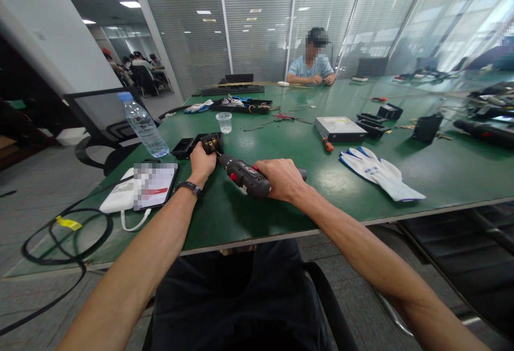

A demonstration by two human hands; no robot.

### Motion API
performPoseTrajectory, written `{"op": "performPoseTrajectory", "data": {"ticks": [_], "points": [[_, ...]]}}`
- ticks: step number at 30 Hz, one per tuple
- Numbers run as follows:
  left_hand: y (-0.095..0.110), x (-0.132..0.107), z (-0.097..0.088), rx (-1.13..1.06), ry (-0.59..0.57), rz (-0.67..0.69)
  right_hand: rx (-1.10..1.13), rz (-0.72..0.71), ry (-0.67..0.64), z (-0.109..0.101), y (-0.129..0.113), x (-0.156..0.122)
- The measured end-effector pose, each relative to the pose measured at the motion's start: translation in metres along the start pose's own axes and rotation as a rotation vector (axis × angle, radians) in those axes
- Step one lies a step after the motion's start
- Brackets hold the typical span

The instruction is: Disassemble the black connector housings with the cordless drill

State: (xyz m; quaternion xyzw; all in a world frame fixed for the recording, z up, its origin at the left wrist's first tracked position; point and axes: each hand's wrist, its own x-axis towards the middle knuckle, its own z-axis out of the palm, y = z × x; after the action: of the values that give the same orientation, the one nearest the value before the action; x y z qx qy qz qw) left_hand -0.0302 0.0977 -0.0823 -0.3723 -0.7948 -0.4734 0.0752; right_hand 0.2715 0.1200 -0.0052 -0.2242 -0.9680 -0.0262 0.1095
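- The left hand [202, 162] is closed over the near end of a small black part [211, 142] with brass contacts and pins it to the green table [441, 174].
- The part lies at 12 o'clock from the left hand, touching a black tray [183, 147] at its 9 o'clock.
- The right hand [281, 178] is wrapped tightly around the grip of a black electric screwdriver [243, 174].
- The tool lies almost level and points towards 10 o'clock, with its tip at the part.
- A water bottle [142, 124] stands at 10 o'clock from the left hand, and a clear plastic cup [224, 122] stands at 1 o'clock, near the part.
- A phone [155, 185] lies partly on a white power bank [120, 197] at 8 o'clock from the left hand.
- White work gloves [379, 172] lie at 3 o'clock from the right hand, well apart from it.
- A silver drive case [339, 128] lies at 1 o'clock from the right hand.
- Another person [311, 65] sits at the far end of the table, at 12 o'clock.
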Motion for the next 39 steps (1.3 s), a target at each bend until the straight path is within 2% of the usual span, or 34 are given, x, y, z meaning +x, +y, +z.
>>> {"op": "performPoseTrajectory", "data": {"ticks": [13,18,23,26,31,35,39], "points": [[0.009,-0.003,-0.008,0.004,0.008,0.012,0.054,0.007,0.023,-0.005,0.004,-0.005],[0.015,-0.007,-0.013,0.038,-0.014,0.011,0.129,-0.001,0.031,-0.003,0.014,-0.022],[0.015,-0.008,-0.014,-0.05,-0.019,-0.027,0.129,0.034,0.022,-0.005,0.023,-0.043],[0.018,-0.008,-0.012,-0.176,-0.007,-0.081,0.107,0.027,-0.006,-0.006,0.024,-0.046],[0.03,-0.011,-0.014,-0.611,-0.047,-0.271,0.0,0.014,-0.009,0.003,0.02,-0.046],[0.038,-0.016,-0.024,-0.924,-0.184,-0.422,-0.099,-0.001,-0.008,0.012,0.017,-0.052],[0.046,-0.023,-0.032,-1.04,-0.335,-0.4,-0.126,-0.03,-0.009,0.017,0.018,-0.057]]}}
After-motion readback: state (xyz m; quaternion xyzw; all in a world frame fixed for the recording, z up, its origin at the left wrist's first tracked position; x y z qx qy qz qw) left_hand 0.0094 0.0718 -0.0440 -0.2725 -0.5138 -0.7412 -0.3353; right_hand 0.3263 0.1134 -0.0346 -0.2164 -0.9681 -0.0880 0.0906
